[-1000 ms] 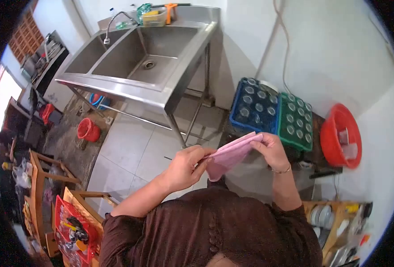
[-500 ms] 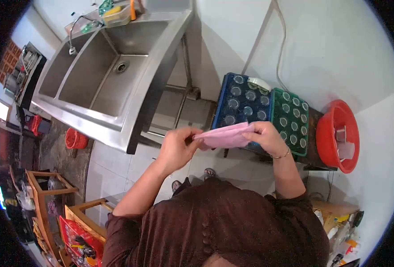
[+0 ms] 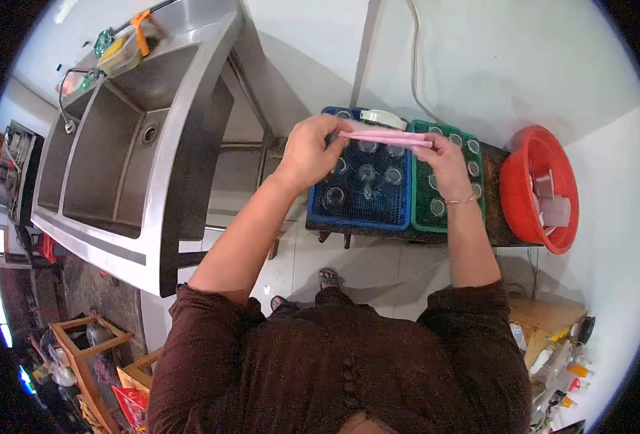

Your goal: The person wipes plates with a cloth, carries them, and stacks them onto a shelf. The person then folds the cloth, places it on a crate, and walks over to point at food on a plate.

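Observation:
A folded pink cloth [image 3: 385, 137] is stretched level between my two hands. My left hand [image 3: 311, 152] pinches its left end, and my right hand [image 3: 444, 168] grips the right end between thumb and fingers. Behind and below the cloth are a blue crate [image 3: 359, 213] and a green crate [image 3: 422, 130], both holding several upturned clear glasses. A white object [image 3: 383, 118] rests at the back of the blue crate, just beyond the cloth.
The steel double sink [image 3: 157, 173] stands on the left, with a sponge container [image 3: 121, 56] on its back ledge. A red basin [image 3: 526, 184] holding plastic containers is right of the crates. Wooden racks [image 3: 81, 354] are at lower left, a cluttered shelf [image 3: 548, 318] at lower right.
My view has turned and moved toward the crates, so the sink shows farther left. Both hands have reached forward with the cloth, which is now over the crates in view.

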Available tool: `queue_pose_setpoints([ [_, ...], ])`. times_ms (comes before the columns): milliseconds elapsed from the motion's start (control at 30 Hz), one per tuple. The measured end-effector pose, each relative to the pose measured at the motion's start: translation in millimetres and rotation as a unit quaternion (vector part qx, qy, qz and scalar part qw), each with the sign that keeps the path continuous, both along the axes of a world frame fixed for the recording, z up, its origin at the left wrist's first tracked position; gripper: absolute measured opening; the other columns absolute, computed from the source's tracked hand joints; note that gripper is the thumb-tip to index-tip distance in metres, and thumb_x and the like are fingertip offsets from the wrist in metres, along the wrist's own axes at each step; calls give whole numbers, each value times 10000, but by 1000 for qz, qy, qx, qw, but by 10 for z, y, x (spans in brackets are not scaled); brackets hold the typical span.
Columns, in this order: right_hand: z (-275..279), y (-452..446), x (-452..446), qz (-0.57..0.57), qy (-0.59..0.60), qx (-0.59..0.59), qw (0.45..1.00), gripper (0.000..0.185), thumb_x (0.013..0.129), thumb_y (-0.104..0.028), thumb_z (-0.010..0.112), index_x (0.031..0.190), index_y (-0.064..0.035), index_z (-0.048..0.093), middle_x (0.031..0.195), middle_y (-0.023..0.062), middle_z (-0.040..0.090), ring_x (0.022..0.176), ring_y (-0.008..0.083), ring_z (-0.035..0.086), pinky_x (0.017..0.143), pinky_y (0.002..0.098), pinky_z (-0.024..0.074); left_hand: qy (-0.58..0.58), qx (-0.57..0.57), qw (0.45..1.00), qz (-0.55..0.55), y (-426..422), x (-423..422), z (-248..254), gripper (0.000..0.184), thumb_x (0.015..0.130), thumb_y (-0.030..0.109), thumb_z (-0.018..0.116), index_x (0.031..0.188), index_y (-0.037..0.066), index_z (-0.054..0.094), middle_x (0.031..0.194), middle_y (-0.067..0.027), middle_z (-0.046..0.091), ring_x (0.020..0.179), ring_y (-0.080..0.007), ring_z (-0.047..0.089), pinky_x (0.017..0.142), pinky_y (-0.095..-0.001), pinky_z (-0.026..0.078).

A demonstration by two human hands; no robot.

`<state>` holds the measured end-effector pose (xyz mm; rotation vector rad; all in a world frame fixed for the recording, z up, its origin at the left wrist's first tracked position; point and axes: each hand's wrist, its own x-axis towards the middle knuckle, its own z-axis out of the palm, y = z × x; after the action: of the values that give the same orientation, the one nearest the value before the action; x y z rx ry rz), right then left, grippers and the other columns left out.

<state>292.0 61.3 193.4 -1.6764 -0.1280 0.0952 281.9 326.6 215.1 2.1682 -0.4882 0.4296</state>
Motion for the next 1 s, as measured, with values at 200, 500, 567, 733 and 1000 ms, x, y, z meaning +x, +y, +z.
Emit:
queue_pose_setpoints([
  [200,-1573,44,75,-3,-52,-179,982,230,720,-152,719,899,-14,682,799,93,670,732,171,613,715,298,472,121,22,991,45,26,89,-1453,111,760,90,627,863,66,661,869,-148,651,845,-337,614,757,-410,486],
  [500,-1871,182,224,-65,95,-171,979,185,773,-91,663,917,24,642,727,87,641,630,167,614,550,279,486,287,-61,944,152,-183,335,-1728,183,731,84,665,907,35,672,838,-152,673,814,-269,659,742,-378,506],
  [567,-1871,174,456,-93,203,-98,970,198,798,-84,636,959,31,624,729,97,640,620,195,627,526,288,508,305,-101,936,143,-218,644,-1943,402,720,121,693,1092,-1,601,1018,-180,650,916,-280,650,797,-324,508],
  [733,-1823,221,732,-187,218,94,953,204,851,-66,558,1038,18,560,883,115,636,668,221,642,569,301,548,140,-81,969,187,-189,632,-1228,735,753,47,658,1379,-31,281,1394,-266,318,1238,-337,441,951,-337,448],
  [1000,-1967,469,515,-236,-1,-401,885,702,686,-308,722,1246,17,452,1168,271,521,1064,459,506,918,449,419,201,47,970,130,480,-1045,-1787,443,781,136,604,1191,0,507,1174,-255,526,1132,-364,492,961,-392,401],
])
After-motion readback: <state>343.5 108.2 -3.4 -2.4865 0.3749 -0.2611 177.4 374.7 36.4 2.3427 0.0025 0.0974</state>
